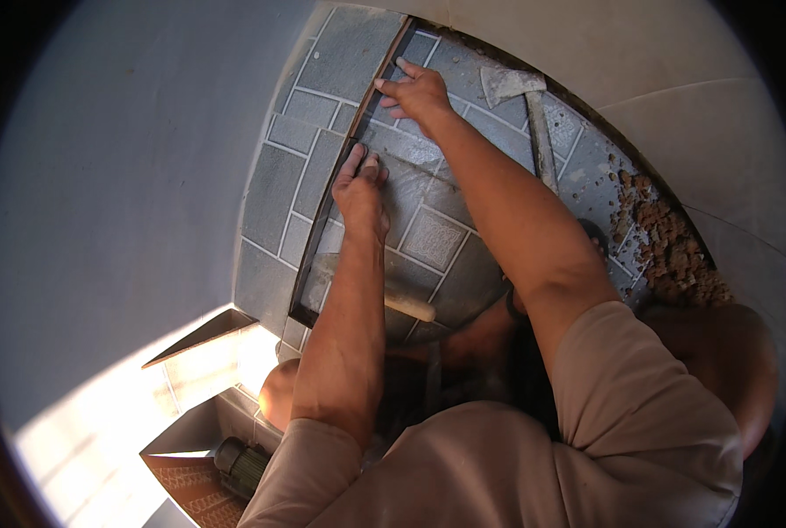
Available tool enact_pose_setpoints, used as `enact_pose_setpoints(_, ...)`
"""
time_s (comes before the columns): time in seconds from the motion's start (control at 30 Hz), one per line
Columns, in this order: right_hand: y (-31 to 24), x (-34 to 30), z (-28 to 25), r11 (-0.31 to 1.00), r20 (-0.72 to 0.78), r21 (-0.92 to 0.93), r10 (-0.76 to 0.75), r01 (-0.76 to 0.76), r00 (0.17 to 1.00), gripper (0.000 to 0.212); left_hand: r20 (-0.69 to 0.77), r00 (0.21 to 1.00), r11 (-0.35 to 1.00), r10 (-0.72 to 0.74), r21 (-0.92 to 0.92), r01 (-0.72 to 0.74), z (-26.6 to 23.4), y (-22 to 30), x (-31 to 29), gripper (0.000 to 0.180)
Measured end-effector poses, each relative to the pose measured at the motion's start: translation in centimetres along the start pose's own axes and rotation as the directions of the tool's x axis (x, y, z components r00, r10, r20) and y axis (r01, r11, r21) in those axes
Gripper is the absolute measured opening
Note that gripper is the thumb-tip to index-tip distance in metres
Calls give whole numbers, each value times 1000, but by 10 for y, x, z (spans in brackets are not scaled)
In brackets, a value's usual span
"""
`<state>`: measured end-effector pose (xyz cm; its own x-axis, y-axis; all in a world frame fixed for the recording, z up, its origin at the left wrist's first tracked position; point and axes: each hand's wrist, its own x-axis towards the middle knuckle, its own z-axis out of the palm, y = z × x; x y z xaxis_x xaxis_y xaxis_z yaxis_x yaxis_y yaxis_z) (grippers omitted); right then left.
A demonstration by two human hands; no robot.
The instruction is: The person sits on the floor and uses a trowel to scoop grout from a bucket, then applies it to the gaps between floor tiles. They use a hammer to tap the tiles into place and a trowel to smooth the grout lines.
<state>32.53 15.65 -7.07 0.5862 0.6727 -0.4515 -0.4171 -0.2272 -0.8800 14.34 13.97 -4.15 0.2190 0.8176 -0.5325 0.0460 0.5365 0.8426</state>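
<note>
While crouching over grey tiles (432, 238), looking down at a long dark gap (316, 233) running between them. Got crumbly brown rubble (665, 233) along the right side, plus an axe (541, 132) lying on the tiles past the right forearm. Got the right hand (417, 92) loosely open, fingertips at the gap's far stretch, and the left hand (360, 189) nearer, fingers curled there, can't tell if pinching anything. Also seeing a wooden handle (409, 305) beside the left forearm.

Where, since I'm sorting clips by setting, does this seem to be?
Probably a building or renovation site: grey patterned tiles, a hatchet-like tool lying on them, and loose brown rubble toward the right.
</note>
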Motion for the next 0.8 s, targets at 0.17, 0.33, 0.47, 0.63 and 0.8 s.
enact_pose_setpoints(0.17,3,0,1,1000,-7,19,-23,23,1000,85,3,998,998,56,-24,-56,3,-6,3,58)
enact_pose_setpoints(0.33,1,0,6,999,-63,-20,-27,26,998,83,-2,994,993,107,-42,-107,3,-11,4,60)
enact_pose_setpoints(0.47,3,2,10,992,-116,-113,-73,60,991,81,25,992,992,124,-29,-123,0,-13,6,58)
enact_pose_setpoints(0.63,6,7,10,989,-160,-136,-80,58,984,83,22,994,993,104,45,-105,0,-8,0,47)
enact_pose_setpoints(0.8,1,-3,16,994,-163,-103,-51,34,985,78,-26,993,992,118,44,-116,-20,-6,-32,24)
